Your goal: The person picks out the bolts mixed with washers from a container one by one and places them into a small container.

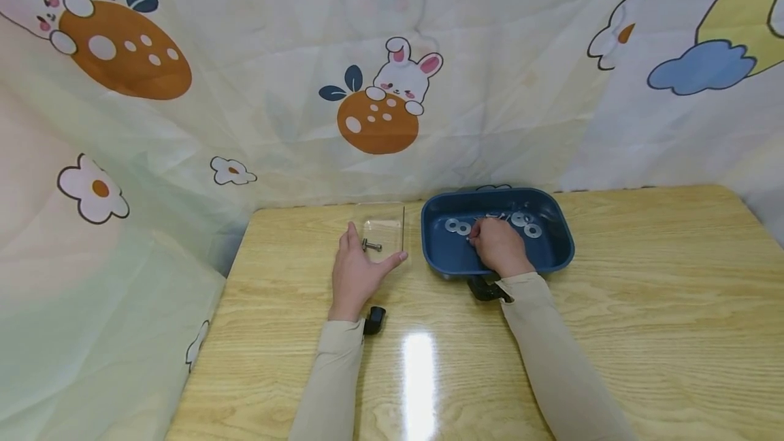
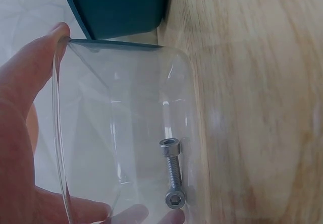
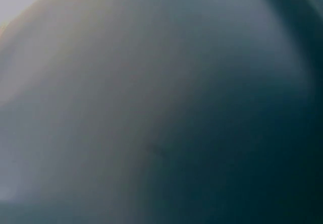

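Note:
My left hand (image 1: 356, 279) holds a clear plastic box (image 1: 384, 230) by its sides, thumb at the near right corner and fingers along the left. In the left wrist view two socket head bolts (image 2: 173, 169) lie inside the box (image 2: 136, 72). My right hand (image 1: 499, 245) reaches down into a dark blue tray (image 1: 565, 250), fingers curled and tips together at a small silvery metal piece (image 1: 469, 239). Flat washers (image 1: 533, 231) lie on both sides of that hand. Small metal parts behind it are partly hidden. The right wrist view is too blurred to show the fingers.
The wooden table (image 1: 649, 305) ends at a hanging cloth (image 1: 490, 114) with cartoon prints, right behind the box and tray. The tray stands just right of the box. Black wrist-worn devices (image 1: 375, 319) sit near both cuffs.

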Available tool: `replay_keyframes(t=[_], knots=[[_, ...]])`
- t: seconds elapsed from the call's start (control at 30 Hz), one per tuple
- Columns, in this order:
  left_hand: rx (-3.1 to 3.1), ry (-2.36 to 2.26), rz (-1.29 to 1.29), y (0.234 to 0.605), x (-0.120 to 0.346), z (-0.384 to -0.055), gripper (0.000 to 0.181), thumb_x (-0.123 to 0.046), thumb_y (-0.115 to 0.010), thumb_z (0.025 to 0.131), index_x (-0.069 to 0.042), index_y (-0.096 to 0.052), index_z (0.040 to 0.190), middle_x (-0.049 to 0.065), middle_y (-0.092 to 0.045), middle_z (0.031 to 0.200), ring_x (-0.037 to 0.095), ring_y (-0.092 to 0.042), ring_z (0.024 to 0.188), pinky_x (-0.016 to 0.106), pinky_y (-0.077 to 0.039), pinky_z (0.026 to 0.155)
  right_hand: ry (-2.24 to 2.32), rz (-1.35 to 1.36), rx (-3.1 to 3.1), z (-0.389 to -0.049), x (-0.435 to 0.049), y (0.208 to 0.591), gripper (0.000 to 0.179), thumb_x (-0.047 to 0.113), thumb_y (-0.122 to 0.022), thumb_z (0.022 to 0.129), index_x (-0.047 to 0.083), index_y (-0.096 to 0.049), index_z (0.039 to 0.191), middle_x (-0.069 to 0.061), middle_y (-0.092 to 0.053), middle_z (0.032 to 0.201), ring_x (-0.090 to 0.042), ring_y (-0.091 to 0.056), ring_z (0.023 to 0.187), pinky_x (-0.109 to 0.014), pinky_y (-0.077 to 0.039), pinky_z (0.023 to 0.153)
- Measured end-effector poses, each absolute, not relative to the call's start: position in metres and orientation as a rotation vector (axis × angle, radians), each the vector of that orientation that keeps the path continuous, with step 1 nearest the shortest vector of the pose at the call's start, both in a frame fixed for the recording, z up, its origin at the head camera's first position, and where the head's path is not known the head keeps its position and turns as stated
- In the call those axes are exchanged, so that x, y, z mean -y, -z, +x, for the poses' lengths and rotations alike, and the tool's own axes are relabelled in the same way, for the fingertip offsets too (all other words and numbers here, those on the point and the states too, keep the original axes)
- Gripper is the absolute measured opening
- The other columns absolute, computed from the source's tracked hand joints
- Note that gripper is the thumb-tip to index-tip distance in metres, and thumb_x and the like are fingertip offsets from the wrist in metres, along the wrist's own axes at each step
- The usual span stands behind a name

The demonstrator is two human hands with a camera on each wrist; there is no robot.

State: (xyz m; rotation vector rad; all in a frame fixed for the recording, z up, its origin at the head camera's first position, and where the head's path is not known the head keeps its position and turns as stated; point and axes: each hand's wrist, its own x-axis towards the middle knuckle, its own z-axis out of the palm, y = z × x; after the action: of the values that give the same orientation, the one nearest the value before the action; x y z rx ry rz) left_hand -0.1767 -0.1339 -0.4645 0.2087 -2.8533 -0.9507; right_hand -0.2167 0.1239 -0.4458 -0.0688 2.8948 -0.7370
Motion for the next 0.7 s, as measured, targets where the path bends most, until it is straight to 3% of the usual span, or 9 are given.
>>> replay_keyframes(t=[0.37, 0.7], knots=[[2.859, 0.952, 0.219, 0.4626, 0.1321, -0.1775, 0.126, -0.074, -0.067, 0.06, -0.005, -0.011, 0.149, 0.016, -0.027, 0.146, 0.033, -0.038, 0.125, 0.046, -0.039, 0.096, 0.861, -0.21, -3.07, -0.2131, -0.1206, 0.4436, 0.008, 0.013, -0.061, 0.089, 0.006, -0.066, 0.091, -0.011, -0.061, 0.09, -0.028, -0.057, 0.082, -0.045, -0.046, 0.077], [2.86, 0.945, 0.206, 0.4627, 0.1332, -0.1771, 0.125, -0.073, -0.067, 0.061, -0.006, -0.01, 0.149, 0.016, -0.027, 0.146, 0.034, -0.038, 0.125, 0.046, -0.039, 0.096, 0.94, -0.238, -3.147, -0.2111, -0.1185, 0.4447, 0.008, 0.012, -0.061, 0.089, 0.006, -0.066, 0.091, -0.009, -0.059, 0.086, -0.025, -0.055, 0.076, -0.04, -0.046, 0.066]])
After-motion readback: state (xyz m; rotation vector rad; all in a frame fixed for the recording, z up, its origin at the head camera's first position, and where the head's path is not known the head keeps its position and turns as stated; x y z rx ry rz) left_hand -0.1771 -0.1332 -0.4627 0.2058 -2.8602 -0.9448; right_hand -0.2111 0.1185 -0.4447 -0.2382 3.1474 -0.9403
